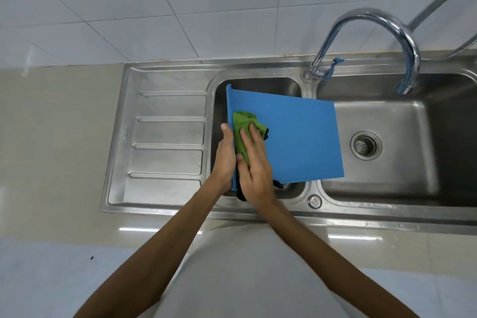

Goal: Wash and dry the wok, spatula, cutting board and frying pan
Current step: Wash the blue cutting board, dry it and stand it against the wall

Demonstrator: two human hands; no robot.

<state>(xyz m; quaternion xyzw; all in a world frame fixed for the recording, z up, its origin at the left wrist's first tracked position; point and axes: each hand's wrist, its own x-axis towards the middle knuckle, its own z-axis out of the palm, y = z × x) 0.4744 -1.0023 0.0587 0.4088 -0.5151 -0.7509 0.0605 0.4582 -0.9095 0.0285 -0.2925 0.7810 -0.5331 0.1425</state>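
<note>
- The blue cutting board (296, 137) is held tilted over the small left basin (258, 85) of a stainless steel double sink. Its right part reaches across the divider and over the large right basin (402, 121).
- The left hand (225, 160) grips the board's edge at 9 o'clock. The thumb lies along that edge, pointing to 12 o'clock, and the other fingers are hidden behind the board.
- The right hand (255, 165) presses a green cloth (242, 124) against the board's face near the same edge. Its fingers lie fairly straight and slightly spread on the cloth, which bunches out past the fingertips toward 12 o'clock.
- A dark object (241, 195) shows just beneath the board's lower edge at 6 o'clock; what it is cannot be told.
- At 3 o'clock of the board, a drain strainer (366, 146) sits in the large basin's floor.
- At 1 o'clock, a chrome gooseneck faucet (374, 11) arches over the large basin.
- At 9 o'clock lies the ribbed drainboard (165, 142), with a beige countertop (51, 137) beyond it.
- At 12 o'clock rises a white tiled wall (154, 8).
</note>
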